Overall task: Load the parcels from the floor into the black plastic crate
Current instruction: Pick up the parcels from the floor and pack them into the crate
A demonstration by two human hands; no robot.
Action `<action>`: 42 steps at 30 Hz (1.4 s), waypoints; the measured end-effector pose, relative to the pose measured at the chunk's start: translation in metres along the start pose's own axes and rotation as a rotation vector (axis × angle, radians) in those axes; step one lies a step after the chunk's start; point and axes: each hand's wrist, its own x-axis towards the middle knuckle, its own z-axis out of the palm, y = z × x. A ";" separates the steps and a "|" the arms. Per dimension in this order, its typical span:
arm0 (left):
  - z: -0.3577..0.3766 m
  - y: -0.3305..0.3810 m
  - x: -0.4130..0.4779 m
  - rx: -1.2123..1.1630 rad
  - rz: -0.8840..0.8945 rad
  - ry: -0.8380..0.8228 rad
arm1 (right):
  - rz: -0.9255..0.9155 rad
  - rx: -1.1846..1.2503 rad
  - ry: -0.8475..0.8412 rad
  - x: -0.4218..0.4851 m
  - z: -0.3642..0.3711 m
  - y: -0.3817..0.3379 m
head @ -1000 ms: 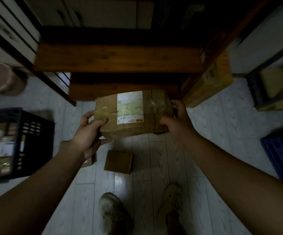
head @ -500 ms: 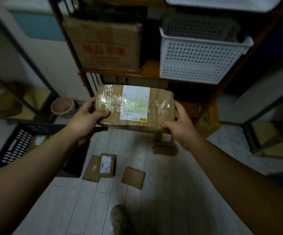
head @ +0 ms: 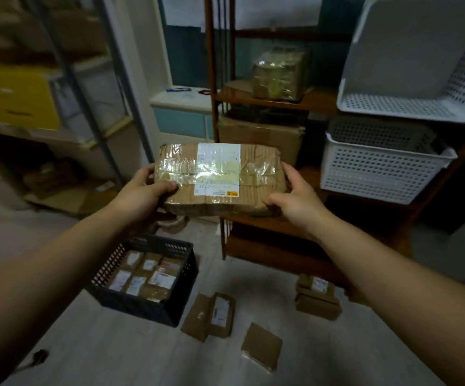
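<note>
Pale plank floor (head: 114, 358) lies under you, with loose parcels (head: 209, 316) just right of the black crate (head: 136, 306), which already holds several. Above and beyond the crate, your left hand (head: 142, 196) and right hand (head: 295, 201) each grip one end of a taped parcel (head: 220, 176). Farther off, right of the crate, a wooden shelf (head: 267, 98) carries white baskets (head: 379, 168).

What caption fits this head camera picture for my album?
Left hand and right hand hold a taped parcel up; the black crate and loose parcels wait below.

Both hands (head: 145, 195) (head: 295, 199) hold taped parcel (head: 220, 179); crate (head: 148, 280) below
</note>
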 end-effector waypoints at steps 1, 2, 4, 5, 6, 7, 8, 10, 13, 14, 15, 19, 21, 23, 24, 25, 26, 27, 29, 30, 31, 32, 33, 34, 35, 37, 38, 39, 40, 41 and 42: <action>-0.018 0.000 -0.001 -0.006 -0.006 0.004 | 0.003 0.012 -0.011 0.002 0.018 -0.004; -0.036 0.001 0.000 -0.005 -0.009 0.014 | 0.004 0.023 -0.018 0.002 0.037 -0.008; -0.075 0.000 0.001 0.016 -0.005 0.036 | 0.010 0.033 -0.032 0.003 0.076 -0.015; -0.095 0.000 0.002 0.033 -0.006 0.036 | 0.014 0.042 -0.034 0.005 0.096 -0.017; -0.113 0.000 0.002 0.055 -0.012 0.026 | 0.022 0.053 -0.031 0.007 0.115 -0.018; -0.132 0.000 0.004 0.076 -0.022 0.016 | 0.030 0.062 -0.025 0.009 0.133 -0.019; -0.149 0.000 0.006 0.091 -0.025 0.011 | 0.036 0.067 -0.017 0.011 0.150 -0.020; -0.177 0.000 0.012 0.105 -0.022 0.025 | 0.053 0.074 -0.008 0.016 0.180 -0.022; -0.207 -0.003 0.028 0.090 -0.042 0.011 | 0.075 0.065 -0.022 0.030 0.211 -0.024; -0.214 -0.004 0.035 0.078 -0.056 -0.002 | 0.082 0.064 -0.028 0.037 0.219 -0.024; -0.221 -0.006 0.044 0.065 -0.071 -0.011 | 0.087 0.065 -0.030 0.045 0.226 -0.023; -0.242 -0.014 0.088 0.057 -0.112 -0.004 | 0.102 0.064 -0.024 0.088 0.254 -0.010; -0.253 -0.017 0.113 0.075 -0.137 0.008 | 0.113 0.071 -0.031 0.115 0.268 -0.001; -0.266 -0.020 0.140 0.094 -0.166 0.015 | 0.129 0.069 -0.043 0.144 0.286 0.008; -0.273 -0.021 0.153 0.099 -0.179 0.021 | 0.139 0.074 -0.050 0.158 0.295 0.013; -0.280 -0.022 0.166 0.104 -0.187 0.029 | 0.147 0.084 -0.050 0.171 0.304 0.016; -0.287 -0.023 0.178 0.110 -0.194 0.035 | 0.153 0.094 -0.046 0.184 0.313 0.020; -0.293 -0.025 0.190 0.114 -0.204 0.039 | 0.167 0.096 -0.044 0.195 0.322 0.023; -0.305 -0.028 0.210 0.118 -0.226 0.038 | 0.198 0.101 -0.046 0.214 0.336 0.025; -0.310 -0.030 0.220 0.120 -0.237 0.034 | 0.206 0.098 -0.040 0.221 0.342 0.026; -0.316 -0.032 0.230 0.121 -0.247 0.028 | 0.211 0.089 -0.031 0.229 0.347 0.028; -0.320 -0.035 0.241 0.125 -0.257 0.018 | 0.220 0.077 -0.016 0.236 0.352 0.031; -0.325 -0.038 0.251 0.133 -0.265 0.003 | 0.233 0.067 0.003 0.242 0.358 0.034; -0.329 -0.040 0.262 0.143 -0.272 -0.018 | 0.251 0.062 0.025 0.249 0.364 0.037; -0.333 -0.044 0.274 0.151 -0.278 -0.043 | 0.271 0.061 0.049 0.255 0.370 0.041; -0.342 -0.049 0.298 0.172 -0.283 -0.091 | 0.302 0.065 0.094 0.266 0.385 0.046; -0.347 -0.052 0.311 0.181 -0.286 -0.111 | 0.316 0.067 0.115 0.271 0.394 0.049; -0.353 -0.056 0.324 0.184 -0.290 -0.132 | 0.328 0.064 0.141 0.276 0.404 0.053; -0.359 -0.061 0.337 0.184 -0.297 -0.159 | 0.343 0.060 0.169 0.281 0.414 0.059; -0.365 -0.067 0.350 0.187 -0.306 -0.191 | 0.361 0.052 0.199 0.287 0.425 0.067; -0.372 -0.076 0.363 0.201 -0.311 -0.236 | 0.378 0.038 0.229 0.293 0.437 0.077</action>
